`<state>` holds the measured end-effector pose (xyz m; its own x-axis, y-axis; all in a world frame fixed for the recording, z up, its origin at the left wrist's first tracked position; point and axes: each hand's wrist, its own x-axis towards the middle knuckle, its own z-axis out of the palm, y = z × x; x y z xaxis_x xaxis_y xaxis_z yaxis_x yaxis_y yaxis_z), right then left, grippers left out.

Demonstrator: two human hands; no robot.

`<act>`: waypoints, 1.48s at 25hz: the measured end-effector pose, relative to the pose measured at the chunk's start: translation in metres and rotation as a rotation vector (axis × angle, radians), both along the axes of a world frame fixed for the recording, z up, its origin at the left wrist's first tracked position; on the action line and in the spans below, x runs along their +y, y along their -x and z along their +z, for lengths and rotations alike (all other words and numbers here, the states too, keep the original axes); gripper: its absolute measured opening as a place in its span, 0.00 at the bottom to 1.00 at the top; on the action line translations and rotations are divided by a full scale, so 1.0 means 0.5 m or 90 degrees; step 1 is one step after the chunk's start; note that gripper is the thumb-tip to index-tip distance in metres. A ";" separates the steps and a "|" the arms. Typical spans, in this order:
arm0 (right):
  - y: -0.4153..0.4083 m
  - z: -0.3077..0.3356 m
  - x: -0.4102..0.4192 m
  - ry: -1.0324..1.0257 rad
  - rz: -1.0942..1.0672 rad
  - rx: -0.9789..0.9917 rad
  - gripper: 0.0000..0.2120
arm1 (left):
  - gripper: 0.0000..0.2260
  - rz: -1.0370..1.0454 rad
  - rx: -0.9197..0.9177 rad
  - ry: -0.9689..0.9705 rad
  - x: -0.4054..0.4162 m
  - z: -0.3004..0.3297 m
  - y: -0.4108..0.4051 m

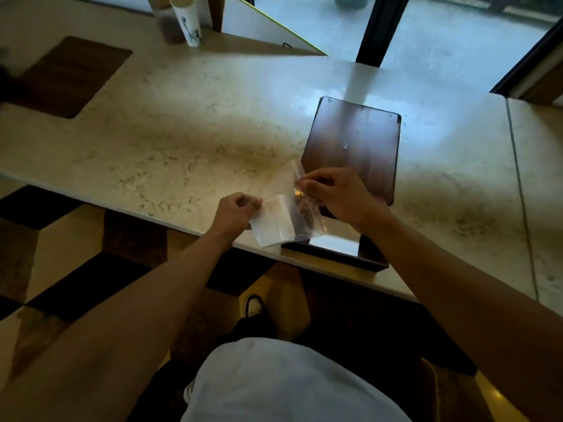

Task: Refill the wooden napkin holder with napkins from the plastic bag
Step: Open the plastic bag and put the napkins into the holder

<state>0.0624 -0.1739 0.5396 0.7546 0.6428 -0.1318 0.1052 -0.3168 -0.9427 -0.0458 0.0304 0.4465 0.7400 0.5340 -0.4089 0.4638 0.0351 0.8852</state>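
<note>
A dark wooden napkin holder (353,141) stands on the marble table (182,132) near its front edge, its tall back panel facing me and its base (335,252) at the edge. My left hand (236,213) grips the left side of a white napkin stack (275,222) held just above the table edge. My right hand (333,193) pinches the clear plastic bag (307,214) that still wraps the right part of the stack. The bag's flap sticks up by my right fingertips.
Two paper cups (179,18) stand at the table's far edge, beside a white folded sign (268,28). A dark inlaid square (67,76) lies at far left. Glass doors with dark frames (380,28) rise behind. The patterned floor and my shoe (253,304) show below.
</note>
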 end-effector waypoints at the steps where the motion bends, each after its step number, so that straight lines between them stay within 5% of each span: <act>1: -0.006 -0.006 0.026 -0.007 -0.005 0.037 0.04 | 0.10 0.018 0.010 0.025 0.019 -0.013 -0.016; 9: -0.024 -0.048 0.152 0.003 -0.135 0.192 0.06 | 0.20 -0.044 0.098 0.020 0.115 -0.044 -0.081; 14: -0.030 -0.059 0.169 0.028 -0.179 0.176 0.07 | 0.09 -0.059 0.057 -0.036 0.113 0.001 -0.091; 20: -0.030 -0.056 0.161 0.049 -0.154 0.143 0.06 | 0.05 -0.092 -0.072 0.058 0.070 0.095 -0.094; 33: -0.038 -0.042 0.136 0.093 -0.045 0.095 0.07 | 0.12 -0.074 -0.028 0.024 0.015 0.135 -0.102; 37: -0.038 -0.046 0.131 0.061 -0.039 0.170 0.07 | 0.12 -0.092 -0.038 0.060 0.015 0.140 -0.096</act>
